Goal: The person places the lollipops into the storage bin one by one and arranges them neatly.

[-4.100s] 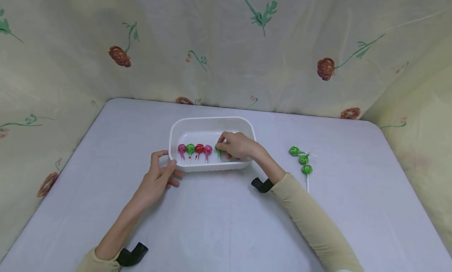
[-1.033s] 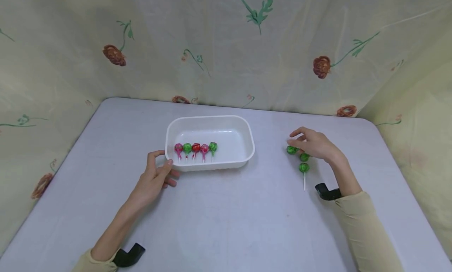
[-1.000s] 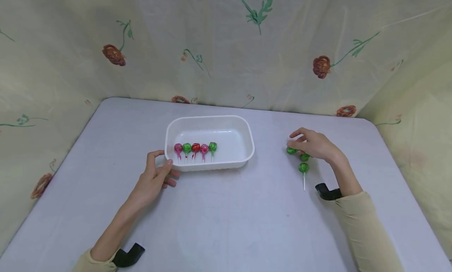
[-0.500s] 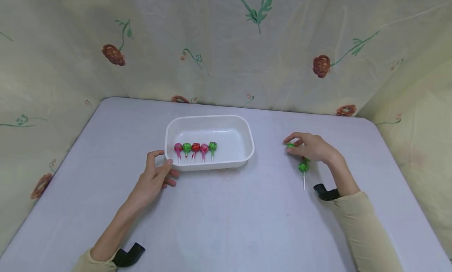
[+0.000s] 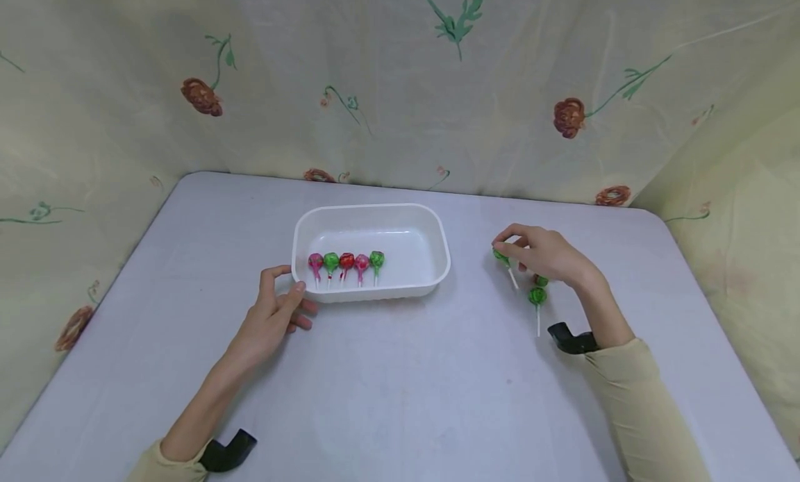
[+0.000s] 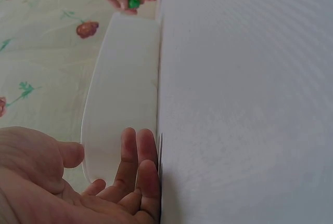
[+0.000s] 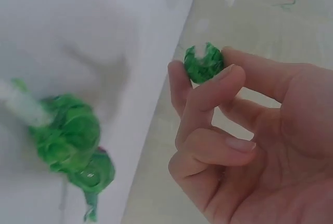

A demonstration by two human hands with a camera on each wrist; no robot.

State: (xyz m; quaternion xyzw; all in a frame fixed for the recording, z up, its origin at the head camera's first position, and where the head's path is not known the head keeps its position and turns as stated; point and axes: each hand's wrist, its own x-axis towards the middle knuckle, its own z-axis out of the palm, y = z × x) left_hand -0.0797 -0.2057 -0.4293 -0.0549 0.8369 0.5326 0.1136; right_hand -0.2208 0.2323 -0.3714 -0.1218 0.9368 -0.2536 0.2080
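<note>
Shifted left since the earlier frame, one green lollipop [image 7: 202,69] is pinched by its head in the right hand [image 5: 546,255], right of the tray [image 5: 400,293]; the left hand [image 5: 265,329], fingers relaxed, touches the tray's near-left corner. Best keep the stick hanging free.

Five green lollipops [image 5: 537,296], two pink [image 5: 362,262], one red [image 5: 346,261], one tray [image 5: 409,260], two hands [image 5: 545,253]

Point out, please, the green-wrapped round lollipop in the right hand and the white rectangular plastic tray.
Green-wrapped round lollipop [image 7: 200,70]: right wrist view, on the ball end.
White rectangular plastic tray [image 5: 412,260]: head view, on bare floor.
</note>
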